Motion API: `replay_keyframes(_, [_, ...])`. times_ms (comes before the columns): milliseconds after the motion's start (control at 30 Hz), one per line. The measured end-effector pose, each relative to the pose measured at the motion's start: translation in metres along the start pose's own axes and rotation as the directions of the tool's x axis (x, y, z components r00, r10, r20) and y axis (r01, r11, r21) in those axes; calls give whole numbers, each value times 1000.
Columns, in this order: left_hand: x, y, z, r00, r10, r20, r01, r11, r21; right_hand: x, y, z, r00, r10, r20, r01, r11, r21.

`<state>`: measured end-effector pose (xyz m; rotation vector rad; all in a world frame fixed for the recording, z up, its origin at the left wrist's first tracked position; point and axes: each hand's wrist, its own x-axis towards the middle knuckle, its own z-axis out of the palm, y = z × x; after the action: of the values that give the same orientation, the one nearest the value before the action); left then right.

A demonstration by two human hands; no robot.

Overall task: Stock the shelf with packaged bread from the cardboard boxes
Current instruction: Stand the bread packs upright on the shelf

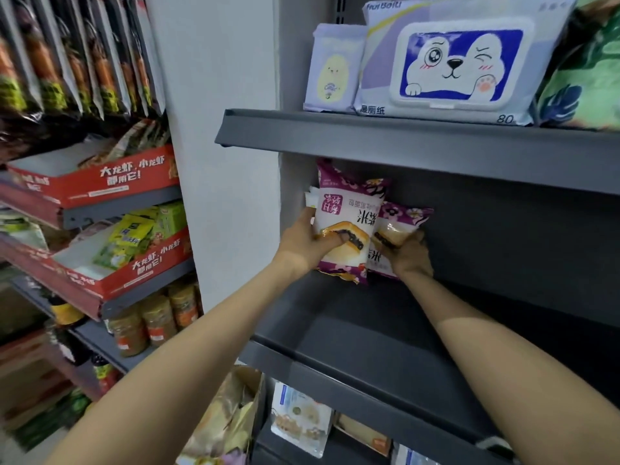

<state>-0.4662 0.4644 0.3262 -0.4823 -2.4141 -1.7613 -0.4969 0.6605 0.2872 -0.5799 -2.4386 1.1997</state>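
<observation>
1. Your left hand (303,241) has its fingers curled round the lower left side of the front purple-and-white plastic bread packet (347,226), thumb pressed onto its printed face
2. Your right hand (411,255) grips the second purple-and-white bread packet (401,223) from below and from the right, fingers wrapped round its lower edge
3. The front packet stands upright and upside down, its print inverted, at the far left end of the dark grey metal middle shelf (352,330), close to the white side panel (281,196)
4. The second packet sits just behind and to the right of the front one, partly covered by it; the two touch
5. A sliver of a further white packet (310,198) shows behind the front packet's left edge; you cannot tell what it is
6. On the grey upper shelf (402,146) stand a large wet-wipe pack with a cartoon dog lid (459,62), a small pale lilac pack (332,68) to its left and a green leaf-patterned pack (583,72) to its right
7. Below the middle shelf, an open brown cardboard box (231,417) holds yellowish packets, beside a white-and-blue pouch (300,417)
8. On the left rack sit red display cartons with white lettering (134,182), hanging dark sachets (77,55) and jars with tan contents (157,318)
</observation>
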Motion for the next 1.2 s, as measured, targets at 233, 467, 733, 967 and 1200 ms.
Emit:
replay_keyframes(233, [-4, -10, 14, 986, -87, 145, 108, 984, -145, -23, -15, -35, 994, 35, -100, -17, 985, 174])
replay_keyframes(467, [-4, -10, 41, 949, -97, 299, 138, 984, -116, -73, -11, -70, 897, -296, 328, 100, 860, 501])
replay_keyframes(733, [4, 3, 29, 932, -73, 356, 86, 996, -22, -80, -13, -66, 983, -184, -2, 161, 857, 490])
replay_keyframes(967, [23, 44, 6, 850, 185, 493, -455, 729, 512, -83, -48, -105, 742, -586, 326, 613, 397, -683])
replay_keyframes(1200, [21, 35, 13, 926, 361, 113, -379, 878, 292, -72, -32, -93, 967, -252, 24, 249, 931, -267])
